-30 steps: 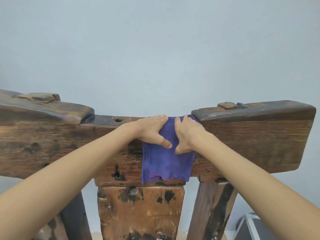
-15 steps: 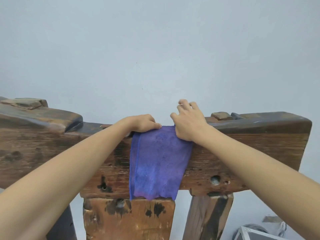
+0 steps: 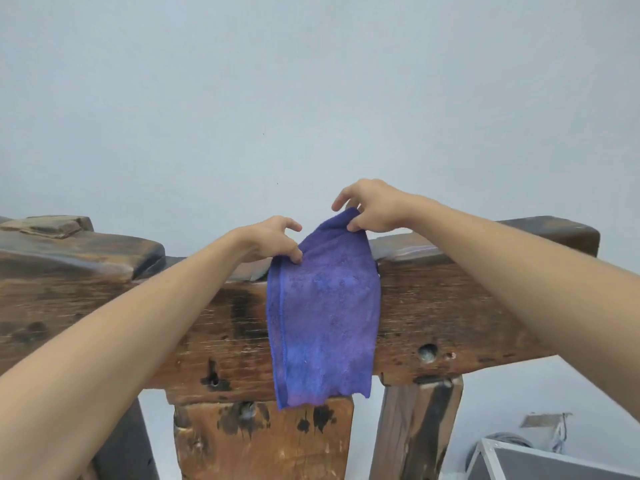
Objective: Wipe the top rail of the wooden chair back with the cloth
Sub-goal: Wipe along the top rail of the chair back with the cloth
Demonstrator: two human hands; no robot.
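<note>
A purple-blue cloth (image 3: 322,317) hangs down the near face of the dark, worn wooden top rail (image 3: 450,306) of the chair back, near its dipped middle. My left hand (image 3: 273,240) pinches the cloth's upper left corner at the rail's top edge. My right hand (image 3: 374,206) pinches the upper right corner and holds it a little above the rail, so the cloth's top edge slants up to the right. The cloth's lower edge reaches just below the rail, over the central back slat (image 3: 263,441).
A plain pale wall fills the background. Raised thick ends of the rail sit at the left (image 3: 79,251) and right (image 3: 547,233). A second wooden upright (image 3: 415,427) stands right of the slat. A grey box with a white frame (image 3: 547,462) sits at the lower right.
My hands went from pressing the cloth on the rail to pinching its top corners. My right hand has lifted its corner off the rail. The view has tilted upward.
</note>
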